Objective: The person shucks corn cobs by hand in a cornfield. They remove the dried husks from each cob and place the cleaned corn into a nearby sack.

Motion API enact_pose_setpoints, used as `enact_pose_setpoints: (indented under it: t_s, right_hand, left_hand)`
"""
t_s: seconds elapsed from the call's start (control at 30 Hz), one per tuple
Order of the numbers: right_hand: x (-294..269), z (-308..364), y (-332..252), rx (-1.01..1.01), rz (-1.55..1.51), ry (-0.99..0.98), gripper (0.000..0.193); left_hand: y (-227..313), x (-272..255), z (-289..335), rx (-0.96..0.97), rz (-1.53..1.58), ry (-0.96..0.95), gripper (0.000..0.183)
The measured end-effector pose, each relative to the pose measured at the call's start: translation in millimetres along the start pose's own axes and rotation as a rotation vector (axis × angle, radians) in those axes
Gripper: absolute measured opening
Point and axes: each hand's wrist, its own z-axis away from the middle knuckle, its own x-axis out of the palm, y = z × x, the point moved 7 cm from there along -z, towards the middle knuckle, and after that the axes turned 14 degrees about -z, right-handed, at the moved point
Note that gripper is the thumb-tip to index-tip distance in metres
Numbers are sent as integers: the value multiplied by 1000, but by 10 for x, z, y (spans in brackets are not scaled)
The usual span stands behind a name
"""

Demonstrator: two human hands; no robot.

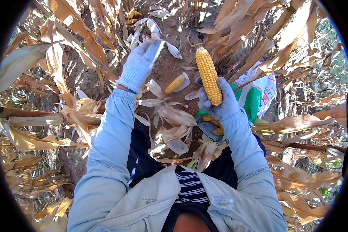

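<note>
My right hand (225,101), in a greyish work glove, is closed around the lower part of a husked yellow corn cob (207,71). The cob stands nearly upright, its dried stalk end pointing away from me. Over to the left, my left hand (140,63) wears a whiter knit glove; its fingers stretch forward and nothing shows clearly in them. Pale corn husks (154,27) lie just beyond that hand. Between the hands, a smaller cob (175,83) rests on the soil, partly in its husk. More yellow cobs (212,120) show below my right hand, partly hidden.
Beside my right forearm lies a green and white plastic bag (255,94). Dry husks (178,123) cover the ground in front of me. Dead corn stalks (36,118) and leaves close in on both sides. A few cobs (133,15) lie at the far left.
</note>
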Motion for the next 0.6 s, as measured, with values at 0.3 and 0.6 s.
enact_pose_setpoints:
  t_s: [0.3, 0.6]
  right_hand:
    - [328, -29, -39, -180, 587, -69, 68]
    - [100, 99, -41, 39, 749, 84, 47]
  left_hand:
    - [435, 888, 217, -241, 680, -389, 49]
    - [55, 635, -47, -201, 1085, -8, 36]
